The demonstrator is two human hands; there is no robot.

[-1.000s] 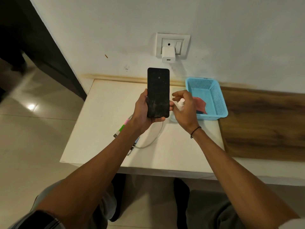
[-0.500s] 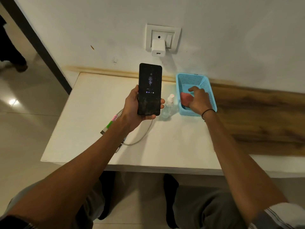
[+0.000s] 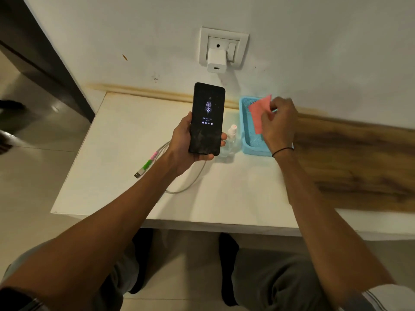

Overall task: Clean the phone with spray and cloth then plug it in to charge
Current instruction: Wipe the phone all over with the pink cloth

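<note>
We grip the slick, rigid phone (image 3: 207,118) by its edges in our left hand (image 3: 184,142) at 12 o'clock while our right hand (image 3: 278,124) pinches the limp cloth (image 3: 259,114) at 1 o'clock over the basket (image 3: 247,135).

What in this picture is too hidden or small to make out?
- Head view: text on the phone screen, too small.
- Spray bottle lower left, hidden behind the phone.
- Blue basket right side, covered by the right hand and pink cloth.
- Charging cable middle, under the left hand.
</note>
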